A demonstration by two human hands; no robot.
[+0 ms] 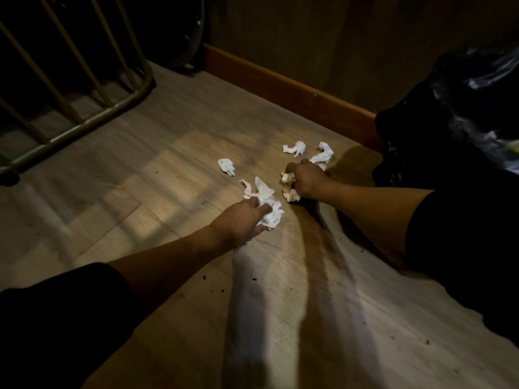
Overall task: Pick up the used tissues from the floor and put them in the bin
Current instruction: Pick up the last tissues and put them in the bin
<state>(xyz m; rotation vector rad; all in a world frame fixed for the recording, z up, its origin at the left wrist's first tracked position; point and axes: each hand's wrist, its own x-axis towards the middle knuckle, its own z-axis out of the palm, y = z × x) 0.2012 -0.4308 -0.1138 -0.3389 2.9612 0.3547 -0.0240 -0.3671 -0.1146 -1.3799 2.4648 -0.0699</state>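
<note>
A: Metal bars, brass-toned and rounded at the corner, are seen at far left, standing on the wood-grain plank floor. What is seen next?

B: One small crumpled white tissue is found lying loose. Just right of it, a larger wrinkled tissue wad is gripped by the left hand, fingers curled into the paper against the floor.

A: And beyond that?

B: A yellowish crushed tissue clump is clenched in the right hand, closed like a fist. Two more twisted tissues are seen behind it, untouched; the nearer is just beside the knuckles. Five pieces are counted in all.

A: The far right?

B: A glossy black bin bag is seen against the wooden skirting board and panelled wall. Dark crumbs are scattered across the planks.
</note>
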